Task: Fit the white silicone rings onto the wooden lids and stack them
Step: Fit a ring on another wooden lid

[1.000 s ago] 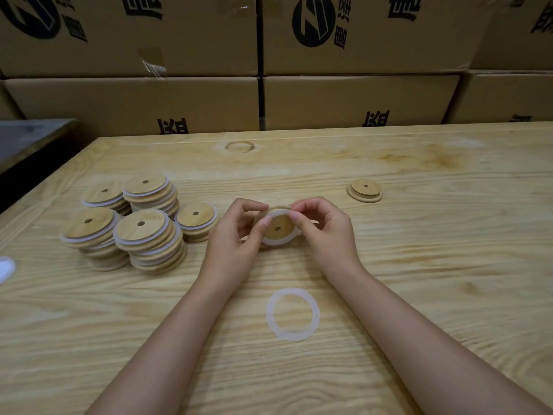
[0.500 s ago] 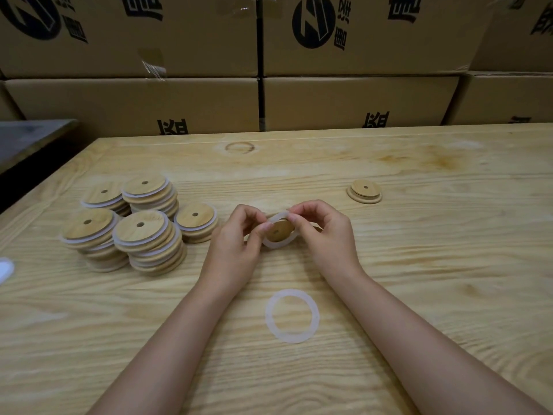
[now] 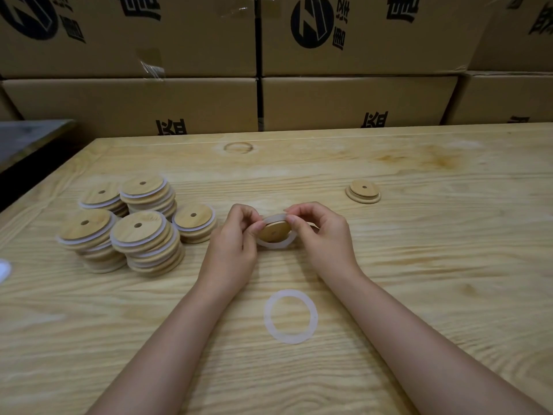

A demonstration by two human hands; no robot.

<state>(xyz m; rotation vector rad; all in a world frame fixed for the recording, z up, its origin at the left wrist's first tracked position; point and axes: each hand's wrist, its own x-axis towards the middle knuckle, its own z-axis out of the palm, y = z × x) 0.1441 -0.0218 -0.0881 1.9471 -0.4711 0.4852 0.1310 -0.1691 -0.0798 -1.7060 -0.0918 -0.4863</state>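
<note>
- Wooden lid (image 3: 273, 232) sits between both hands just above the wooden table (image 3: 419, 265), near its middle, tilted so its flat face leans toward the camera.
- Left hand (image 3: 232, 247) comes in from the lower left, knuckles up, fingers curled, thumb and forefinger pinching the lid's left edge together with the white silicone ring (image 3: 273, 246).
- Right hand (image 3: 323, 235) mirrors it from the lower right, fingers bent, fingertips (image 3: 291, 215) nipping the ring at the lid's upper right rim.
- That ring hugs the top of the lid, yet its lower loop sags clear below the wood, so it's only partly seated.
- Both forearms stretch low over the table, forming a V toward the lid.
- Spare silicone ring (image 3: 291, 316) lies flat on the table between the forearms, near the camera, touching neither arm.
- Finished lids with rings sit in five stacks (image 3: 140, 232) to the left, close beside the left hand.
- One bare lid (image 3: 363, 191) rests flat, well apart to the far right, stepped side up with its small hole showing.
- Cardboard boxes (image 3: 359, 103) line the back edge.
</note>
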